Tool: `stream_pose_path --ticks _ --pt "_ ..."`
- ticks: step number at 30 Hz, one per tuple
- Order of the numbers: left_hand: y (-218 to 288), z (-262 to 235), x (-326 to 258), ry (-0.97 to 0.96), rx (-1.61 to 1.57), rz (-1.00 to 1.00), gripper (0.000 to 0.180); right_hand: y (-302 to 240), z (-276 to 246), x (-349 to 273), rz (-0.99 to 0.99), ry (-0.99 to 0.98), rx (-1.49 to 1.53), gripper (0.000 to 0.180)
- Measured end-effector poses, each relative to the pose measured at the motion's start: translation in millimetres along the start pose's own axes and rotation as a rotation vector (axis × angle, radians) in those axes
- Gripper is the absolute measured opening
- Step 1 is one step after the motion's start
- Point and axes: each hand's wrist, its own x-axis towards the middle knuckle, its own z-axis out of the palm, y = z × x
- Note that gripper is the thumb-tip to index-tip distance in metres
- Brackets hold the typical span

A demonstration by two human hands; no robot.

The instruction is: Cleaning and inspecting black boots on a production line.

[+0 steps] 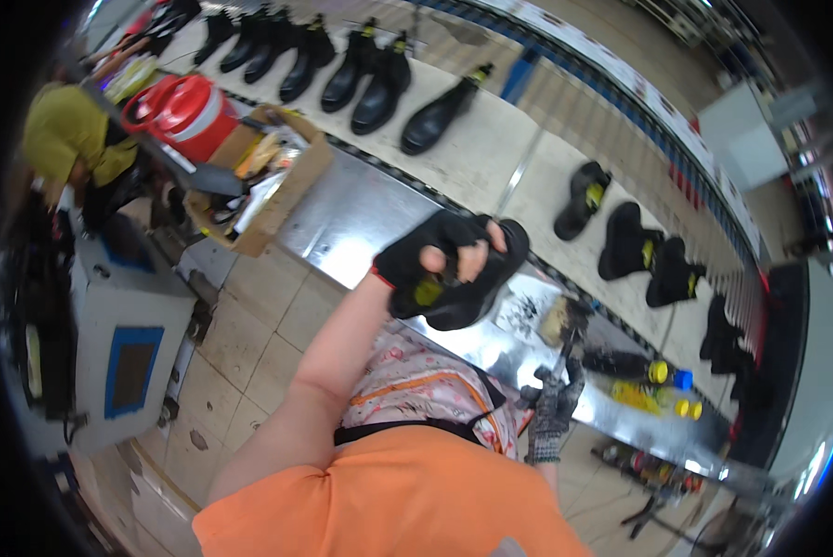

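My left hand (435, 249), in a black glove that leaves the fingertips bare, grips a black ankle boot (477, 295) above the metal table. The boot lies tilted, and a yellow-green patch shows near the wrist. A grey knitted glove covers my right hand (554, 401), low at the table's near edge. Its fingers are bent together around something dark and thin that I cannot make out, close to a yellowish sponge-like block (556, 321) stained black. Beside the block lies a white sheet with black smears (520, 314).
Several black boots (379, 91) stand along the pale conveyor belt (491, 153) beyond the table. A cardboard box (291, 176) with odds and ends and a red jug (194, 116) are at left. Bottles with yellow and blue caps (669, 375) lie right. Another person (68, 139) is far left.
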Motion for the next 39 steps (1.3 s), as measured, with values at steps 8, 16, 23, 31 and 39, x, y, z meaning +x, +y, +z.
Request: stream_pose_path --ticks 8,16,23,31,39 --pt "-8 -10 2 -0.044 0.036 0.007 0.075 -24 -17 9 0.027 -0.106 0.035 0.018" --pt "-15 -5 5 -0.119 0.030 -0.037 0.077 -150 24 21 -0.973 -0.441 -0.890 0.025" --pt "-14 -7 1 -0.127 -0.021 -0.079 0.079 -168 49 13 -1.173 -0.422 -1.032 0.033" --pt "-16 -5 2 -0.120 0.003 -0.064 0.079 -166 52 17 -1.214 -0.403 -1.003 0.029" --pt "-11 -1 3 -0.072 -0.003 -0.097 0.078 -163 58 28 -1.190 -0.442 -1.013 0.026"
